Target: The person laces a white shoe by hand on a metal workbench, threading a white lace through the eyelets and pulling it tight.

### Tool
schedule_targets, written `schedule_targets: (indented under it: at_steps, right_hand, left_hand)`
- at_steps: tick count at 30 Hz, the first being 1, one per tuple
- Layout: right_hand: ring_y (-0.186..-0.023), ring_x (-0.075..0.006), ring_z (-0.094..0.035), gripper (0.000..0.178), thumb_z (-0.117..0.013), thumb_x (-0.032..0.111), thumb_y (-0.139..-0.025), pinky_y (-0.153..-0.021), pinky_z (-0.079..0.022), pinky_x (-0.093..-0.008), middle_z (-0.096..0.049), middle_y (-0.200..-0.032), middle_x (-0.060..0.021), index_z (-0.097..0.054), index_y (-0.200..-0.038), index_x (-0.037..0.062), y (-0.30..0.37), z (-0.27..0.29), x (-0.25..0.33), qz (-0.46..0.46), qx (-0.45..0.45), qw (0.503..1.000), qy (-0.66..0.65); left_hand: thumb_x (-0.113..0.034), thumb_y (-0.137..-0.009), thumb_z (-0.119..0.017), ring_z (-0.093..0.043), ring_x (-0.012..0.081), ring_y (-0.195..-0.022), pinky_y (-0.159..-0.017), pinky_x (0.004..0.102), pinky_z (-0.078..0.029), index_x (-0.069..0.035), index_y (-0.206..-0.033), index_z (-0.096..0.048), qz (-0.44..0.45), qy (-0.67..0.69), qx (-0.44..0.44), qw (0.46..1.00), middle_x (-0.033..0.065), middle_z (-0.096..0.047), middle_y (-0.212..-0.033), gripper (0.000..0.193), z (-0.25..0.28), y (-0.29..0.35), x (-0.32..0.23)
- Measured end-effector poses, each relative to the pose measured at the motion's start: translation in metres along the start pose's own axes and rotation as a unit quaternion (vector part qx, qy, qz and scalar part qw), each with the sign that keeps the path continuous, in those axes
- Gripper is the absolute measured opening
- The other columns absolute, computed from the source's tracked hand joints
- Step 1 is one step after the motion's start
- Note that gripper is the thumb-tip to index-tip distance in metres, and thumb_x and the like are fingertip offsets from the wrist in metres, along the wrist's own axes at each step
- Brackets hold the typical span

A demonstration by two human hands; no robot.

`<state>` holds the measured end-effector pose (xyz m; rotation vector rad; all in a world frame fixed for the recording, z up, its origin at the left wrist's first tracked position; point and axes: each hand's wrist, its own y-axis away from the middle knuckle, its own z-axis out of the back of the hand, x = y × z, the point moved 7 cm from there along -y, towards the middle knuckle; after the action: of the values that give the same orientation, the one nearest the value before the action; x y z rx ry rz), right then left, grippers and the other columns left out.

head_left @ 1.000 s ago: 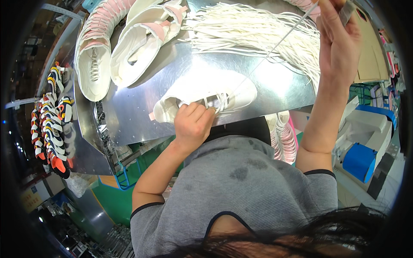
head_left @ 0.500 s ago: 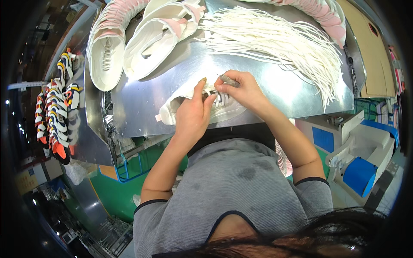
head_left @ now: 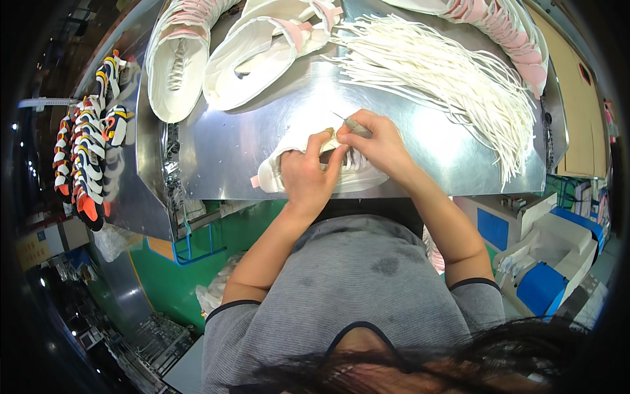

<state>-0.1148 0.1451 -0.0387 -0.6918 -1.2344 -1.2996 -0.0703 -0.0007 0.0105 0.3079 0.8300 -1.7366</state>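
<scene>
A white shoe upper (head_left: 268,173) lies on its side near the front edge of the metal table (head_left: 213,161), a white lace partly threaded through its eyelets. My left hand (head_left: 307,172) reaches over its opening, thumb and forefinger bent together on the eyelet edge, gripping the upper. Close beside those fingertips, my right hand (head_left: 384,143) is closed around a thin pointed tool with a grey wrapped handle (head_left: 357,127). The tool's fine tip points up and left, off the upper. My fingers hide the lace end and part of the eyelet row.
Nested white and pink shoe uppers (head_left: 178,82) stand at the back left, more loose uppers (head_left: 252,72) beside them. A bundle of white laces (head_left: 440,75) spreads at the back right, near another stack (head_left: 502,49). Colourful uppers (head_left: 85,154) sit far left; a white-and-blue machine (head_left: 541,279) stands right.
My left hand has moved right along the upper, its fingertips now nearer my right hand. The tool has turned slightly in my right hand, its tip showing. The whole view has shifted a little.
</scene>
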Motion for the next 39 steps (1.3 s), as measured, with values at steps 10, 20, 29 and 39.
schedule_targets:
  at_steps: [10, 20, 29, 39]
  right_hand:
    - [-0.076, -0.0313, -0.069, 0.021, -0.062, 0.024, -0.097, -0.066, -0.052, -0.0369, -0.071, -0.087, -0.0117, -0.059, -0.108, 0.0074, 0.057, 0.028, 0.032, 0.118, -0.059, 0.984, 0.121]
    - [-0.071, -0.0321, -0.067, 0.013, -0.062, 0.021, -0.094, -0.061, -0.050, -0.0423, -0.069, -0.081, -0.0092, -0.060, -0.094, 0.0084, 0.053, 0.018, 0.047, 0.180, -0.027, 0.947, 0.265]
    - [-0.072, -0.0323, -0.067, 0.016, -0.064, 0.024, -0.094, -0.062, -0.050, -0.0419, -0.069, -0.077, -0.0105, -0.061, -0.093, 0.0075, 0.059, 0.029, 0.044, 0.161, -0.041, 0.972, 0.165]
    - [-0.071, -0.0341, -0.068, 0.013, -0.064, 0.020, -0.090, -0.060, -0.050, -0.0447, -0.067, -0.072, -0.0124, -0.061, -0.092, 0.0076, 0.041, 0.019, 0.049, 0.148, 0.030, 0.943, 0.298]
  left_hand:
    - [-0.016, -0.080, -0.082, -0.068, 0.0303, -0.076, -0.072, 0.0377, -0.050, -0.007, -0.102, -0.069, 0.004, 0.019, -0.025, 0.999, 0.0124, -0.073, -0.088, 0.027, 0.003, 0.003, -0.004]
    - [-0.011, -0.079, -0.081, -0.069, 0.0323, -0.086, -0.077, 0.0377, -0.051, -0.004, -0.103, -0.067, -0.028, 0.018, -0.023, 0.999, 0.0149, -0.074, -0.096, 0.029, 0.003, 0.005, -0.010]
    - [-0.010, -0.078, -0.081, -0.070, 0.0311, -0.085, -0.078, 0.0375, -0.051, -0.003, -0.102, -0.065, -0.064, -0.007, -0.055, 0.996, 0.0135, -0.074, -0.097, 0.030, 0.010, 0.005, -0.013]
    - [-0.005, -0.080, -0.076, -0.069, 0.0287, -0.068, -0.065, 0.0369, -0.051, -0.004, -0.105, -0.064, -0.095, -0.054, -0.021, 0.994, 0.0133, -0.074, -0.090, 0.028, 0.004, 0.010, -0.018]
